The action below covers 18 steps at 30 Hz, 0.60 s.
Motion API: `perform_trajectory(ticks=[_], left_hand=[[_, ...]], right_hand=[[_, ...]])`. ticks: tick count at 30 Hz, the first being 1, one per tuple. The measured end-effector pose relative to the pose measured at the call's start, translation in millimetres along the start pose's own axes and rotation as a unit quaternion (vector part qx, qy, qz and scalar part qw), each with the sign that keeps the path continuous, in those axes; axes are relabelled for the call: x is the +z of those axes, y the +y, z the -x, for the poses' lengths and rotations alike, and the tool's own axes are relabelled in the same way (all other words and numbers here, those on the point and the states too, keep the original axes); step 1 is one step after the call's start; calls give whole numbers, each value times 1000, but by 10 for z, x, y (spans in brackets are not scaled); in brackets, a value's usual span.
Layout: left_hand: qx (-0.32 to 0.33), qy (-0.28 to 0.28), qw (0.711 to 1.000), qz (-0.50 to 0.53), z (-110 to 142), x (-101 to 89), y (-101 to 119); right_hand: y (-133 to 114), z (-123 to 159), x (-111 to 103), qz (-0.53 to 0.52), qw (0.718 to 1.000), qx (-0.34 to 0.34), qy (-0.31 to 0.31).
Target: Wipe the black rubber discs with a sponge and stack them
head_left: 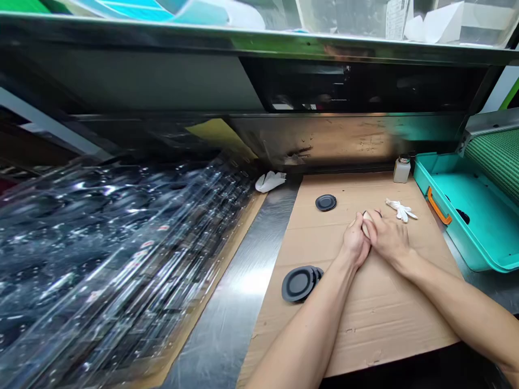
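Near the middle of the cardboard sheet [324, 243], my left hand [356, 239] and my right hand [387, 236] are closed together. A small white wad [366, 225], perhaps cloth, shows between their fingers. A sliver of something dark is visible at the far side of my right fingers; my hands hide most of it. Beyond my left hand lies a single black round disc [325, 202] with a raised ring. Several similar discs [299, 283] overlap in a pile left of my left forearm. A crumpled white glove [401, 209] rests just past my right hand.
Stacked clear plastic trays [121, 270] fill the left side. A teal bin [482, 216] with an orange handle stands at the right, with dark pieces inside. A small white bottle [401, 169] and white crumpled material [270, 181] sit at the back. A metal shelf [259, 40] crosses above.
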<state>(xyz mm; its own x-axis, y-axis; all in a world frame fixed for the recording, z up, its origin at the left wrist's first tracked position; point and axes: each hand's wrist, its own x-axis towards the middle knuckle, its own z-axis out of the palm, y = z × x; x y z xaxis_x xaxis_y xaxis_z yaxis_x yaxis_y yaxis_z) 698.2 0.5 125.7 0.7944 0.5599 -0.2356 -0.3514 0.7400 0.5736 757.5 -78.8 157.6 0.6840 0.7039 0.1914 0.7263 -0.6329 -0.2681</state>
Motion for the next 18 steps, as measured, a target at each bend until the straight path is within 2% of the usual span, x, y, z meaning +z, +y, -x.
perform_trajectory(ticks=[3, 7, 10, 13, 18], left_hand=[[8, 20, 1000, 4, -8, 1, 1], [-3, 24, 1000, 12, -21, 5, 10], [11, 39, 999, 14, -22, 10, 19], [-3, 31, 999, 13, -11, 24, 33], [4, 60, 998, 25, 24, 50, 107]], right_hand=[[34, 7, 25, 13, 999, 21, 20], [64, 27, 67, 22, 999, -11, 21], [60, 40, 76, 22, 999, 13, 38], [77, 29, 59, 13, 1000, -10, 18], [301, -46, -55, -20, 998, 46, 29]])
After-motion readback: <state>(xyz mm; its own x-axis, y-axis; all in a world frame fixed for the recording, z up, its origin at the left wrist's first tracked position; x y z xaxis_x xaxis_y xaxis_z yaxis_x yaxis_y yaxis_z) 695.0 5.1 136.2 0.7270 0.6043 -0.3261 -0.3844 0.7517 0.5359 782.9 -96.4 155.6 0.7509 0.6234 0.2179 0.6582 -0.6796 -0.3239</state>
